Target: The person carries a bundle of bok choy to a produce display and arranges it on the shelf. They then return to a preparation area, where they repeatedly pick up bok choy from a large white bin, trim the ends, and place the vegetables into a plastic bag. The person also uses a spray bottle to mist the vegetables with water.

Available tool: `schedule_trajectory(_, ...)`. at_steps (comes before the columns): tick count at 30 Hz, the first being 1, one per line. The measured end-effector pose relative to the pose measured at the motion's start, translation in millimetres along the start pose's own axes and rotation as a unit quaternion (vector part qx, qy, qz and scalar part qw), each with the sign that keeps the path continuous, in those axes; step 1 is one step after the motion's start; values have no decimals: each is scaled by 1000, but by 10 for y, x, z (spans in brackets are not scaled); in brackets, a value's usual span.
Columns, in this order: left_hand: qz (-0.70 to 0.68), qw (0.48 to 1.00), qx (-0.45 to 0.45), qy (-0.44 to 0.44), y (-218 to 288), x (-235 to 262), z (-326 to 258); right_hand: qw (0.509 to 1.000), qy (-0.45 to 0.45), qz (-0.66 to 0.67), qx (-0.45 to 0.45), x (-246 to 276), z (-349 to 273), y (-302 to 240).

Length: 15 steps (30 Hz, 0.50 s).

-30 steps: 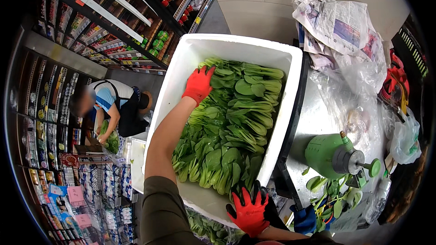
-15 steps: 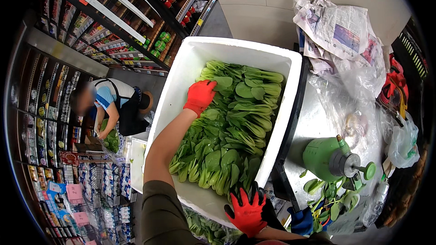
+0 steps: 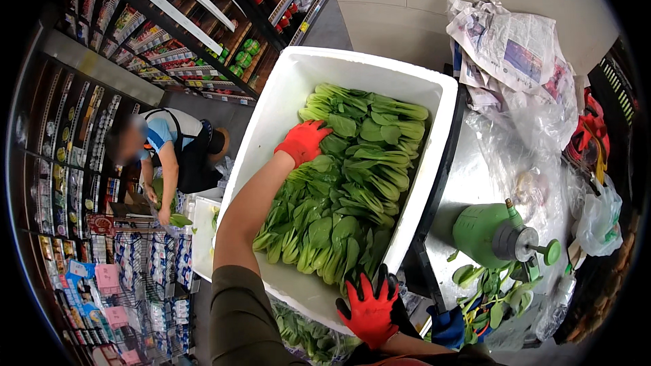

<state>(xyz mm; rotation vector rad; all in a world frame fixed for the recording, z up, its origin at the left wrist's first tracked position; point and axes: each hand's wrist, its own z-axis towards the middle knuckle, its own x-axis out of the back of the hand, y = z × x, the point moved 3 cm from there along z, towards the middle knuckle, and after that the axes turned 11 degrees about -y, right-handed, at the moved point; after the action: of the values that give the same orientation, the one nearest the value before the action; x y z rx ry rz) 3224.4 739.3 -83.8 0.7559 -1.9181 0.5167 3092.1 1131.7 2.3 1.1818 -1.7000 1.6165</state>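
A white foam box (image 3: pixel 261 132) is filled with rows of leafy bok choy (image 3: pixel 352 190), the pale stalks mostly along the right and near sides. My left hand (image 3: pixel 304 144), in a red glove, lies palm down on the leaves at the box's far left, fingers stretched out and touching them. My right hand (image 3: pixel 371 308), gloved in red with black fingertips, rests with fingers spread at the box's near right corner, beside the last bok choy. Neither hand has anything visibly gripped.
Right of the box, a metal table (image 3: pixel 468 176) bears a green pump sprayer (image 3: pixel 481 230), loose leaves (image 3: pixel 498 291), crumpled newspaper (image 3: pixel 508 47) and plastic bags (image 3: pixel 600 217). More greens (image 3: pixel 312 332) lie below the box. At left, a person (image 3: pixel 169 142) handles greens near store shelves (image 3: pixel 61 129).
Both my hands stay almost where they were on the bok choy and at the box corner. The view has shifted slightly. The other person's hands have moved over their greens.
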Motion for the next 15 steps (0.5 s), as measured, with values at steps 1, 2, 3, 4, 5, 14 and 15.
schedule_trajectory(1, -57, 998, -4, 9, -10, 14, -25, 1000, -2, -1, -2, -10, 0, -2)
schedule_trajectory(2, -113, 993, -7, 17, -46, 46, -43, 1000, 0, 0, -4, -24, 18, -6)
schedule_trajectory(3, -172, 985, -9, 27, -66, 70, -73, 1000, -5, -4, -3, 2, 25, -13)
schedule_trajectory(4, -271, 962, 14, 32, -115, 58, -118, 1000, -10, -8, -1, 35, 37, -22)
schedule_trajectory(5, -256, 965, 12, 59, -159, 51, -188, 1000, -17, -11, 2, 52, 25, -41)
schedule_trajectory(14, -306, 905, 39, 292, 106, 512, -1972, 998, -41, -44, -32, -112, -24, -89)
schedule_trajectory(15, -324, 882, 23, 342, 297, 634, -2273, 998, -20, -56, -32, -136, -39, -69)
